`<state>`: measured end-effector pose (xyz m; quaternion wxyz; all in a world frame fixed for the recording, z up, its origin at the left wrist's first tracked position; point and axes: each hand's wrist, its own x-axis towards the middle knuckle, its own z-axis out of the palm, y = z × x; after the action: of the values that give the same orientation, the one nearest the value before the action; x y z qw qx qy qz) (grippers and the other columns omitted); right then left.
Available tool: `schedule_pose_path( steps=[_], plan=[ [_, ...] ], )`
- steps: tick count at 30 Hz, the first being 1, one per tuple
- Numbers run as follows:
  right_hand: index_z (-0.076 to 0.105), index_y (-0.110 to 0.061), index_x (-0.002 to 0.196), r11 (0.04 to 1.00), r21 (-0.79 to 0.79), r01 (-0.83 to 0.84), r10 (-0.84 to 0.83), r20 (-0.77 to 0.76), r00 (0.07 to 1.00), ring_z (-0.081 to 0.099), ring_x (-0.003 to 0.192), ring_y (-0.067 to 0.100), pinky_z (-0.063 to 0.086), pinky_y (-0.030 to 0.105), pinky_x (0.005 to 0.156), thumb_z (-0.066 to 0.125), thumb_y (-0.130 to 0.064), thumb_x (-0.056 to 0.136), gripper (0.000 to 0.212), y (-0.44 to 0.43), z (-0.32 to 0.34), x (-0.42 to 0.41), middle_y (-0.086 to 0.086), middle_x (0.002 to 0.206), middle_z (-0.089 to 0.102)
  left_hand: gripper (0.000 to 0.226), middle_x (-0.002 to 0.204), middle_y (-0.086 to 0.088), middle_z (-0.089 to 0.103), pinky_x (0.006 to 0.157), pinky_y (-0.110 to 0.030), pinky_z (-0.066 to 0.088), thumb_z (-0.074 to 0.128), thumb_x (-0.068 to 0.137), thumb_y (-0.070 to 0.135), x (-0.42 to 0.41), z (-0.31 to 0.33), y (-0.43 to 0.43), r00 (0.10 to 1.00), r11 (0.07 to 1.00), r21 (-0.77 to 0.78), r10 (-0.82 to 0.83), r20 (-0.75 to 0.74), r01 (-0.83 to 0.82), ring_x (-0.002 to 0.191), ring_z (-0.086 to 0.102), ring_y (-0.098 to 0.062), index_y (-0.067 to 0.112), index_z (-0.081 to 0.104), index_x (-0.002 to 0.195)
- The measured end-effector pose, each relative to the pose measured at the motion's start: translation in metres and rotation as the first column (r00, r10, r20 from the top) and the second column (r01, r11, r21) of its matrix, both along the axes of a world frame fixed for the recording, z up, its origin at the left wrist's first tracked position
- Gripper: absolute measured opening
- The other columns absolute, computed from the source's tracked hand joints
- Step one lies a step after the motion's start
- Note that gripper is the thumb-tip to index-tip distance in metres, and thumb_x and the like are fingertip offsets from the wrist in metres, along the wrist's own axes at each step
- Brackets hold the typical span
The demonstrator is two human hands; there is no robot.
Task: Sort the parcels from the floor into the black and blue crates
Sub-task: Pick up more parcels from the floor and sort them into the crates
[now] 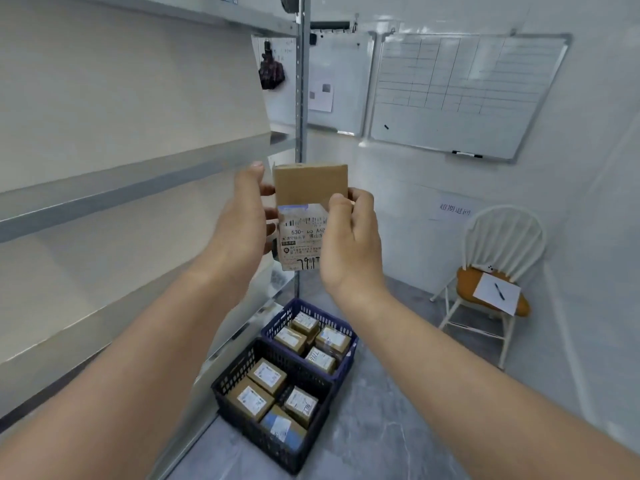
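Observation:
A small cardboard parcel [304,209] with a white shipping label facing me is held up at chest height. My left hand [242,216] grips its left side and my right hand [349,237] pinches its right edge with thumb in front. Far below on the floor stand two crates side by side against the shelving. The black crate [242,379] is nearer and holds several labelled parcels. Behind it, the blue crate [341,327] also holds several parcels.
Grey metal shelving [138,181] runs along the left, its upright post [302,98] just behind the parcel. A whiteboard [460,95] hangs on the far wall. A white chair [491,271] with an orange cushion, paper and pen stands at right. Grey marble floor [381,427] lies right of the crates.

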<state>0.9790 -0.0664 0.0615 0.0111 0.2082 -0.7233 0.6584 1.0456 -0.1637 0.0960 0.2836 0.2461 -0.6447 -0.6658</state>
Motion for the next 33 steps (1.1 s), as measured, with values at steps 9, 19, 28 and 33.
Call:
schedule_pose_path(
  steps=[9,19,28,33],
  plan=[
    [0.050,-0.026,0.140,0.991,0.125,0.039,-0.053,0.109,0.993,0.057,0.111,0.009,0.039,0.020,0.076,0.036,-0.042,0.115,0.033,-0.031,-0.058,-0.028,0.000,0.135,0.061,0.046,0.082,-0.004,0.072,0.090,-0.045,0.054,0.030,0.106,0.052,-0.033,-0.057,-0.035,0.993,0.989,0.147,-0.044,0.112,0.027,0.093,0.067,-0.026,0.017,0.060,0.107],
    [0.051,-0.025,0.135,0.982,0.190,-0.026,-0.016,0.216,0.976,0.058,0.105,0.004,0.043,0.014,0.066,0.039,-0.039,0.114,0.028,-0.082,-0.131,-0.075,0.000,0.135,0.060,0.045,0.059,0.006,0.072,0.075,-0.034,0.056,0.027,0.109,0.050,-0.079,-0.125,-0.084,0.972,0.987,0.164,-0.034,0.233,-0.005,0.074,0.068,-0.019,0.021,0.058,0.096],
    [0.055,-0.028,0.131,0.945,0.217,-0.245,0.164,0.335,0.928,0.061,0.114,0.015,0.046,0.030,0.082,0.041,-0.042,0.109,0.029,-0.153,-0.231,-0.175,0.000,0.131,0.064,0.050,0.066,0.003,0.075,0.085,-0.042,0.059,0.028,0.107,0.053,-0.164,-0.223,-0.141,0.915,0.934,0.257,0.141,0.377,-0.250,0.077,0.071,-0.024,0.015,0.060,0.111],
    [0.055,-0.026,0.134,0.895,0.260,-0.362,0.248,0.384,0.889,0.060,0.115,0.011,0.044,0.022,0.077,0.042,-0.038,0.113,0.027,-0.197,-0.310,-0.231,-0.002,0.129,0.063,0.050,0.061,0.005,0.073,0.092,-0.046,0.056,0.027,0.107,0.054,-0.210,-0.308,-0.183,0.878,0.878,0.306,0.222,0.423,-0.369,0.078,0.070,-0.026,0.015,0.059,0.112]
  ],
)
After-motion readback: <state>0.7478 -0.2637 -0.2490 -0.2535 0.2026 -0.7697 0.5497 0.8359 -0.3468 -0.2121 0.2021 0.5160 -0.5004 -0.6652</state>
